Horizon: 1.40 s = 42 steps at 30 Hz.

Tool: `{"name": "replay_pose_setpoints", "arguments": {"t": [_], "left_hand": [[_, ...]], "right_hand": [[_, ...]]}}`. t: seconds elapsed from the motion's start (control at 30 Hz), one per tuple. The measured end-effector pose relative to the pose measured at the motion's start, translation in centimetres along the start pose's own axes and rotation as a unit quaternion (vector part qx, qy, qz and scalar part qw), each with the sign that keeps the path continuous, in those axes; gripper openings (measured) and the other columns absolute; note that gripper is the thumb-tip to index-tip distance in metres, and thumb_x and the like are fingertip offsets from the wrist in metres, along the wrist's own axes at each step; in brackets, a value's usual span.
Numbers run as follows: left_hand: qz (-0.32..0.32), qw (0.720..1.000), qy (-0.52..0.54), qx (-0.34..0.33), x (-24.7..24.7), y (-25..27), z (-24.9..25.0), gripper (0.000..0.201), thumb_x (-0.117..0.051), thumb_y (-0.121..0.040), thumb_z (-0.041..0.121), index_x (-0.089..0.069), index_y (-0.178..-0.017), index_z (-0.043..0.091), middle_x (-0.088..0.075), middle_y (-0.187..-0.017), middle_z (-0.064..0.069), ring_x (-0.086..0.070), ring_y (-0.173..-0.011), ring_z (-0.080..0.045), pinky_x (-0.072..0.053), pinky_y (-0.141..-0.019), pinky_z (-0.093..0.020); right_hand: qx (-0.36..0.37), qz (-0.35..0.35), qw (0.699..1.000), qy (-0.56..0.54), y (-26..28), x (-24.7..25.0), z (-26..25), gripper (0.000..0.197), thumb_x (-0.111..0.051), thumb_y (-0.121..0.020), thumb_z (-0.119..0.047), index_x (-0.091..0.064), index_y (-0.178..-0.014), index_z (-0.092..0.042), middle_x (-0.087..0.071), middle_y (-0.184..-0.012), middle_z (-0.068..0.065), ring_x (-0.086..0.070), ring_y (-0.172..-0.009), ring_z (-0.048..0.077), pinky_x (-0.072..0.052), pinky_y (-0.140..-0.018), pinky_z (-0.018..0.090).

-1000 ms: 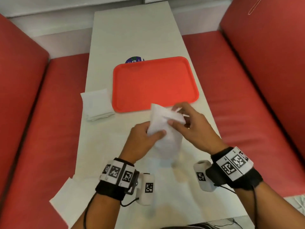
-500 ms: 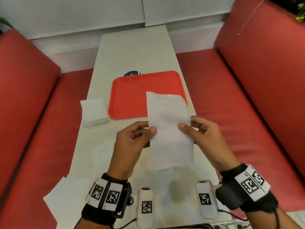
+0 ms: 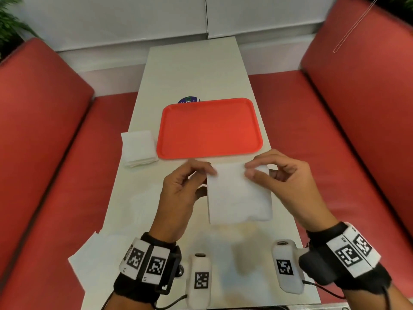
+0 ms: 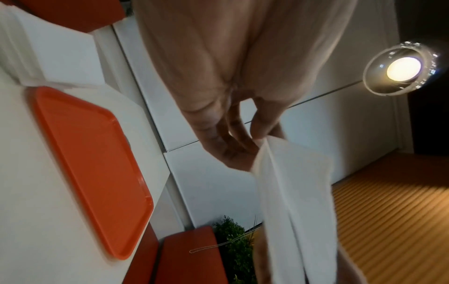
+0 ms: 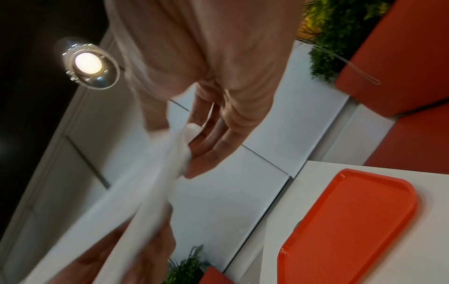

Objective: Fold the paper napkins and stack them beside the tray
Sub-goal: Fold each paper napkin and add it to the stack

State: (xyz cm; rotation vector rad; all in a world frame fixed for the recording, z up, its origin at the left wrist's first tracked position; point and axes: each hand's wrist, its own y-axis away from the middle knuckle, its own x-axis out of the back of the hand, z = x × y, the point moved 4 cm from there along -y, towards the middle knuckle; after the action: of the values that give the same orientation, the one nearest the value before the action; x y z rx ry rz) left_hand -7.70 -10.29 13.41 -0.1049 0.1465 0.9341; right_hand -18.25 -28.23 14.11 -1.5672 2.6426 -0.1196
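Only "RS", perhaps, reads on the right wristband [image 3: 352,249].

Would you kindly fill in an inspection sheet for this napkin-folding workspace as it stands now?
Surface: long white table, set between the benches.
Job's things: orange-red plastic tray mid-table; stack of folded white paper napkins beside its left edge; one white napkin, doubled over, held above the table; flat unfolded napkins at the near left corner.
Clutter: round blue sticker partly under the tray's far edge.
Grippers: left hand and right hand each pinch an upper corner of the held napkin.
Cables: thin black leads from the wrist units.
Surroundings: red padded benches both sides, white wall, green plants, a ceiling lamp.
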Motion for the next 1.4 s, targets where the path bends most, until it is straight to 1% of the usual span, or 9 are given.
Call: {"name": "replay_pose_setpoints", "arguments": {"t": [0.07, 0.13, 0.27, 0.4, 0.7, 0.87, 1.07, 1.27, 1.4], "left_hand": [[0.022, 0.997, 0.057, 0.052, 0.5, -0.1, -0.2, 0.014, -0.06, -0.091, 0.022, -0.066, -0.104, 0.02, -0.067, -0.093, -0.001, -0.061, -0.081, -0.022, -0.052, -0.068, -0.031], [0.033, 0.994, 0.057, 0.087, 1.0, -0.2, -0.6, 0.033, -0.069, -0.086, 0.036, -0.065, -0.11, 0.014, -0.069, -0.094, -0.003, -0.066, -0.083, -0.023, -0.054, -0.069, -0.032], [0.085, 0.993, 0.005, 0.087, 2.3, -0.2, -1.3, 0.03, -0.073, -0.09, 0.025, -0.059, -0.073, 0.005, -0.057, -0.073, -0.008, -0.056, -0.073, -0.024, -0.047, -0.068, -0.039], [0.147, 0.986, -0.019, 0.077, 6.0, -1.0, -2.0, 0.041, -0.074, -0.091, 0.027, -0.049, -0.068, 0.004, -0.045, -0.066, -0.006, -0.041, -0.066, -0.019, -0.033, -0.063, -0.034], [0.27, 0.936, -0.221, 0.054, 22.4, -10.8, -1.8, 0.017, -0.08, -0.085, 0.035, -0.068, -0.075, 0.028, -0.07, -0.069, 0.003, -0.067, -0.068, -0.012, -0.059, -0.078, -0.042], [0.276, 0.889, -0.361, 0.048, 28.6, -17.2, -3.3, 0.02, -0.073, -0.09, 0.038, -0.069, -0.083, 0.02, -0.061, -0.072, 0.007, -0.056, -0.073, -0.015, -0.036, -0.069, -0.009], [0.256, 0.875, -0.402, 0.079, 31.3, -21.1, -8.9, 0.02, -0.075, -0.088, 0.039, -0.07, -0.085, 0.02, -0.052, -0.108, 0.003, -0.053, -0.101, -0.018, -0.041, -0.086, -0.029], [0.277, 0.877, -0.381, 0.089, 32.2, -22.2, -11.7, 0.016, -0.077, -0.087, 0.031, -0.067, -0.087, 0.019, -0.053, -0.099, 0.005, -0.056, -0.086, -0.016, -0.04, -0.073, -0.025], [0.304, 0.883, -0.346, 0.09, 33.4, -22.2, -12.6, 0.02, -0.079, -0.085, 0.029, -0.062, -0.09, 0.021, -0.055, -0.1, 0.002, -0.056, -0.088, -0.014, -0.035, -0.068, -0.016]], "right_hand": [[0.014, 0.012, 1.0, 0.026, -0.1, -0.9, 0.0, 0.01, -0.08, -0.078, -0.014, -0.079, -0.088, -0.015, -0.069, -0.098, 0.005, -0.057, -0.076, 0.042, -0.048, -0.063, 0.05], [0.026, 0.019, 0.999, 0.042, -0.3, -1.7, -0.1, 0.011, -0.08, -0.08, -0.01, -0.079, -0.088, -0.016, -0.068, -0.096, 0.0, -0.055, -0.065, 0.021, -0.045, -0.058, 0.037], [-0.024, 0.014, 1.0, 0.0, -1.0, -4.0, 1.2, 0.017, -0.078, -0.08, -0.008, -0.075, -0.096, -0.013, -0.069, -0.1, 0.002, -0.07, -0.073, 0.022, -0.06, -0.07, 0.038], [-0.162, 0.021, 0.984, -0.074, -2.3, -6.6, 5.1, 0.037, -0.08, -0.074, -0.027, -0.072, -0.11, -0.021, -0.071, -0.098, 0.008, -0.072, -0.088, 0.02, -0.06, -0.075, 0.031], [-0.208, 0.008, 0.977, -0.039, -13.7, -20.8, 10.1, 0.019, -0.078, -0.083, -0.012, -0.072, -0.097, 0.0, -0.078, -0.092, 0.013, -0.074, -0.085, 0.026, -0.06, -0.077, 0.034], [-0.19, 0.032, 0.978, 0.076, -21.5, -26.7, 15.4, 0.019, -0.083, -0.079, -0.017, -0.064, -0.079, -0.019, -0.063, -0.073, 0.004, -0.06, -0.068, 0.02, -0.051, -0.062, 0.031], [-0.156, 0.051, 0.944, 0.288, -24.1, -28.4, 19.0, 0.031, -0.078, -0.08, -0.02, -0.053, -0.097, -0.02, -0.059, -0.082, 0.001, -0.058, -0.075, 0.024, -0.049, -0.064, 0.034], [0.076, -0.06, 0.837, 0.539, -23.9, -32.2, 18.7, 0.041, -0.068, -0.076, 0.003, -0.064, -0.112, -0.016, -0.057, -0.118, 0.009, -0.051, -0.1, 0.031, -0.053, -0.077, 0.039], [0.087, -0.173, 0.81, 0.554, -23.2, -34.3, 20.5, 0.037, -0.057, -0.089, -0.019, -0.06, -0.125, -0.028, -0.052, -0.14, 0.006, -0.044, -0.126, 0.034, -0.05, -0.097, 0.043]]}}
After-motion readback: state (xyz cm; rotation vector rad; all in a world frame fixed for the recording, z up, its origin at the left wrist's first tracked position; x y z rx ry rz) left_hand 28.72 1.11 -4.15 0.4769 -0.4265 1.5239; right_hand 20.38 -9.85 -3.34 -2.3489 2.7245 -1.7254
